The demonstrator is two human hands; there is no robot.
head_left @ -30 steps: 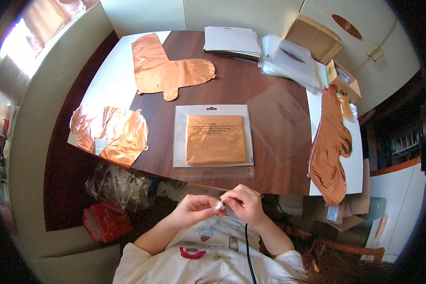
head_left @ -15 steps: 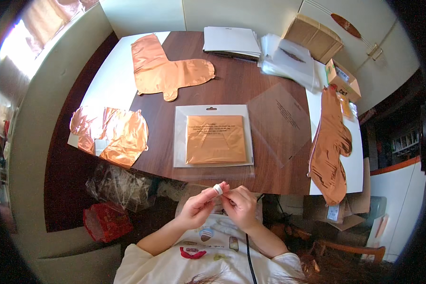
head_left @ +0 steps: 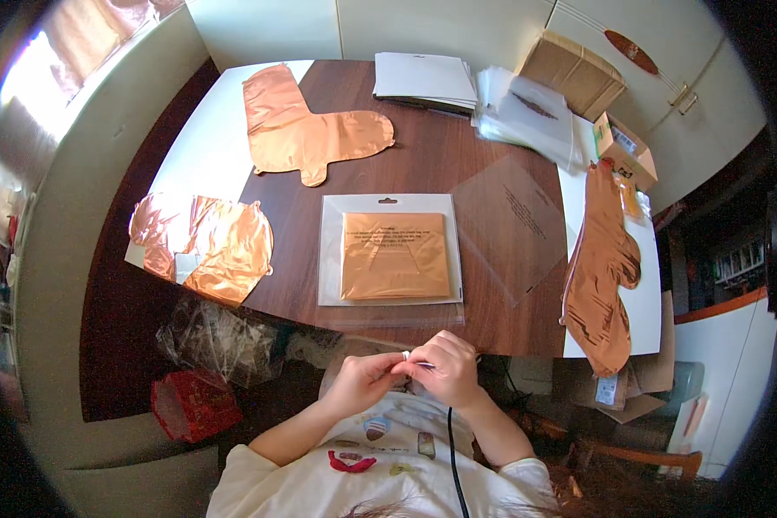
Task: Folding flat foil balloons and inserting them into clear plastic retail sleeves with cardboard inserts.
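My left hand (head_left: 361, 382) and my right hand (head_left: 445, 369) meet in front of my chest, just off the near table edge. A white band (head_left: 406, 355), perhaps tape or a bandage, wraps a left fingertip. The fingers of both hands are pinched together there, and a thin pale sliver shows under the right fingers; its kind is too small to make out. Beyond my hands lies a clear plastic sleeve (head_left: 330, 259) with a white card and a folded copper-coloured foil piece (head_left: 394, 269) in it. Neither hand touches it.
Copper foil balloons lie flat at the back left (head_left: 276, 138), near left (head_left: 229, 246) and right (head_left: 603, 276). White cards (head_left: 423, 78), clear bags (head_left: 527, 116) and cardboard boxes (head_left: 570, 71) stand at the back. Another clear sleeve (head_left: 509, 233) lies right of centre. A black cable (head_left: 454, 457) runs down my front.
My right hand has shifted left and up over the left fingertips, covering much of the white band. My left fingers have tilted lower. The things on the table stay as they were.
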